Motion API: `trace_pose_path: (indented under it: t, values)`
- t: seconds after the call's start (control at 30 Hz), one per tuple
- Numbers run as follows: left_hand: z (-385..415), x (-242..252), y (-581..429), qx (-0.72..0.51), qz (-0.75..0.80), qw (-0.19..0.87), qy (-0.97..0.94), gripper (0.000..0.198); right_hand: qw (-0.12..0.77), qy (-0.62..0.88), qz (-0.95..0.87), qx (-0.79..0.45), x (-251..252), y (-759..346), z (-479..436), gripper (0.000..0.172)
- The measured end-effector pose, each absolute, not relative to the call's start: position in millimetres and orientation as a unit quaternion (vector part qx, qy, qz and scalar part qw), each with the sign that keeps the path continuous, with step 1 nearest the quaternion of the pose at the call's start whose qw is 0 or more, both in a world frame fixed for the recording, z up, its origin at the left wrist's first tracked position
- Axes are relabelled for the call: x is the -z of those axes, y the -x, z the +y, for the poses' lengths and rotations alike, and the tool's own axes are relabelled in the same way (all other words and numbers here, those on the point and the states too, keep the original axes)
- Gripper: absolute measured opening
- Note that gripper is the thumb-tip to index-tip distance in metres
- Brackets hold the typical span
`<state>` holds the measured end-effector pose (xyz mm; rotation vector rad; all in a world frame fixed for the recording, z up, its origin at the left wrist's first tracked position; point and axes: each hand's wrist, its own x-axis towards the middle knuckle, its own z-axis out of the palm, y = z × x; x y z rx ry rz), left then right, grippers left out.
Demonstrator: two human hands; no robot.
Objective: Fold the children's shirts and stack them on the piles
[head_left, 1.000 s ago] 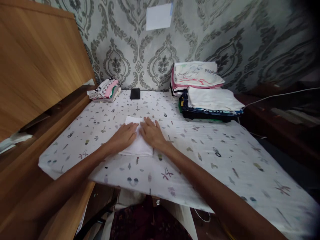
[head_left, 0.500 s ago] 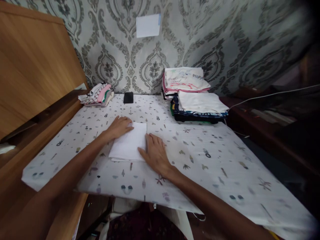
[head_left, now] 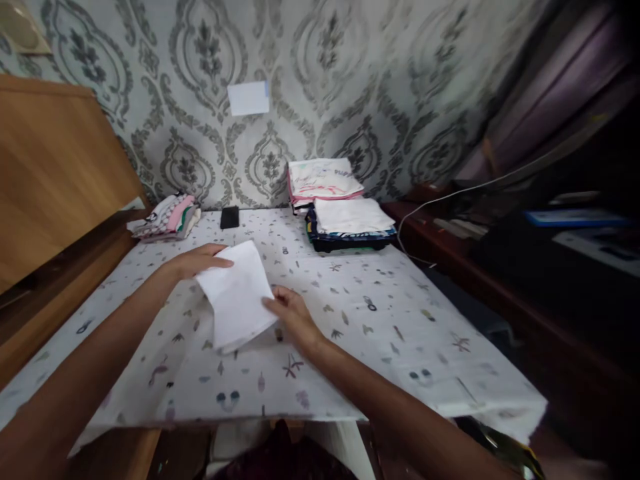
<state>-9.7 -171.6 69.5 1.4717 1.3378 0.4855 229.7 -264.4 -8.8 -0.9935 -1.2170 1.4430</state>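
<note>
At your far left stands a wooden panel [head_left: 65,173], its grain running at a slant. Just beyond its lower edge, here's a small stack of folded clothes [head_left: 167,218], with pink, green and cream edges showing. In comes your left hand [head_left: 200,261], gripping the upper left edge of the folded white cloth [head_left: 240,293], the thumb lying over its face. Behind it, near the wall, lies a black flat rectangular object [head_left: 230,217]. And there's the cloth itself, between your two hands, tilted over the printed table cover [head_left: 360,373]; whether its lower edge touches down, you can't tell from here. A white sheet [head_left: 247,99] shows on the patterned wall above. Your right hand [head_left: 295,313] has the cloth's right edge pinched, thumb on top, fingers partly hidden. Farther right, two piles of folded clothes sit close together: the rear pile [head_left: 325,179] topped by a printed white garment, the front pile [head_left: 350,220] by a plain white one. Past them, a white cable [head_left: 450,193] curves toward a purple curtain [head_left: 550,100].
</note>
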Motion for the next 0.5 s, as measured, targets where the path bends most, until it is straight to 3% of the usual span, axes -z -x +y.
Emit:
trace_pose_path:
  t: [0.1, 0.2, 0.3, 0.5]
  values:
    - [-192, -77, -6, -0.306, 0.56, 0.562, -0.527, 0.068, 0.522, 0.292, -0.299, -0.744, 1, -252, -262, 0.039]
    - [-200, -70, -30, -0.346, 0.555, 0.578, -0.488, 0.062, 0.491, 0.314, -0.273, -0.765, -1, -275, -265, 0.049]
    - [-194, -62, -56, -0.346, 0.555, 0.568, -0.5, 0.053, 0.498, 0.387, -0.306, -0.714, -1, -304, -259, 0.053]
    - [-147, -73, -131, -0.403, 0.479, 0.566, -0.536, 0.051, 0.539, 0.542, -0.415, -0.493, -31, -396, -185, 0.036]
